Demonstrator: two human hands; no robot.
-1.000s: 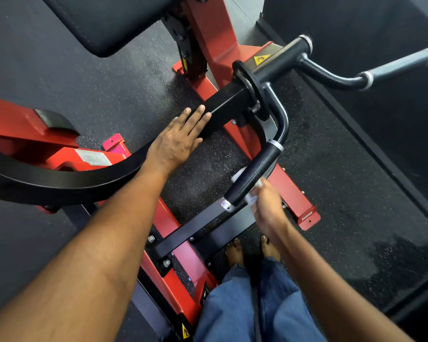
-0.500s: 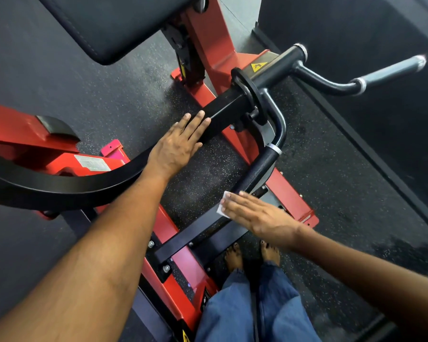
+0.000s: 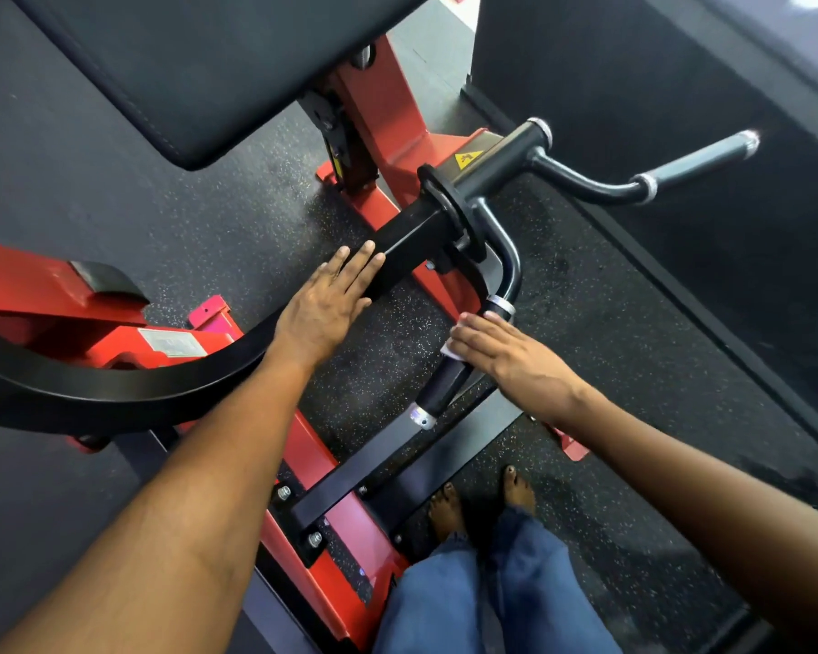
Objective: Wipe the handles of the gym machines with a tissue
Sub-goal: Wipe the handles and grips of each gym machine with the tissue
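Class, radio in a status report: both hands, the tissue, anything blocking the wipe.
Left hand flat on the black machine arm. Right hand flat, pressing white tissue onto black padded handle. Nothing blocking.

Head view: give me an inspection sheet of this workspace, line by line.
Surface: dark speckled rubber floor.
Job's things: white tissue pressed on the near black handle; far handle untouched.
Clutter: nothing seen.
Hands: left hand flat on the black lever arm; right hand, fingers straight, presses the tissue.
Cables: nothing seen.
Surroundings: red machine frame, black pad, dark wall, bare feet.
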